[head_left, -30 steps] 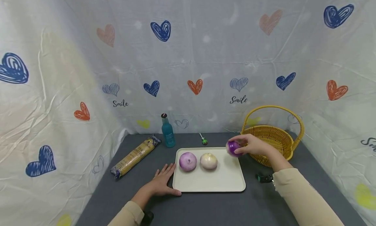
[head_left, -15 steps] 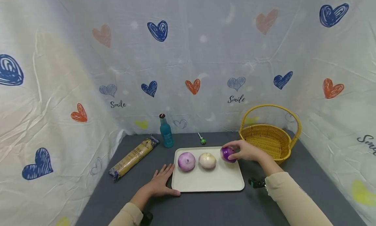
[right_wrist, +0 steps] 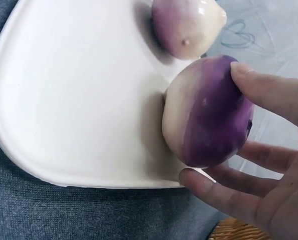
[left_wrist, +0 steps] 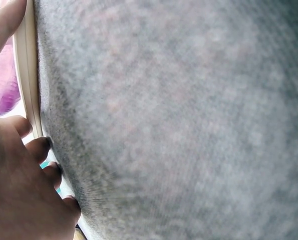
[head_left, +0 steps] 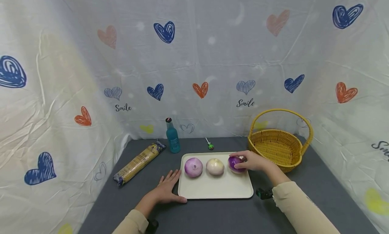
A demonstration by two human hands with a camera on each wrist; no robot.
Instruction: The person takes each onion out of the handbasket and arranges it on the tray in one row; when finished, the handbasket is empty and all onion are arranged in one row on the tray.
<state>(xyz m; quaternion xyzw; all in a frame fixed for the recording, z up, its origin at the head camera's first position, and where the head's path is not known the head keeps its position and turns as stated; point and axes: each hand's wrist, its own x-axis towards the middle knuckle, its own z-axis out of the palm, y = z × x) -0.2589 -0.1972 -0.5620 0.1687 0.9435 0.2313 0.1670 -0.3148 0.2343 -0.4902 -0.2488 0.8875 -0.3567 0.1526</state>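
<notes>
At the right end of the white tray (head_left: 215, 190) sits a glossy purple-and-white onion (head_left: 233, 163), close over the tray surface. My right hand (head_left: 253, 161) holds it from the right; in the right wrist view the thumb lies on the purple side of the onion (right_wrist: 209, 115) and the fingers curl round the other. To its left on the tray are a pale whitish onion (head_left: 215, 166) and a light purple onion (head_left: 193, 167). My left hand (head_left: 165, 190) rests spread on the table, fingertips and thumb at the tray's left edge.
A yellow wicker basket (head_left: 278, 146) with a tall handle stands behind the right forearm. Along the back are a blue bottle (head_left: 173, 139) and a green lollipop (head_left: 210, 146). A long packet of noodles (head_left: 139, 163) lies at the left. A heart-printed curtain (head_left: 197, 58) surrounds the table.
My right hand has brought the purple-and-white onion left and down from the basket side onto the tray's right end. My left hand has stayed at the tray's left edge.
</notes>
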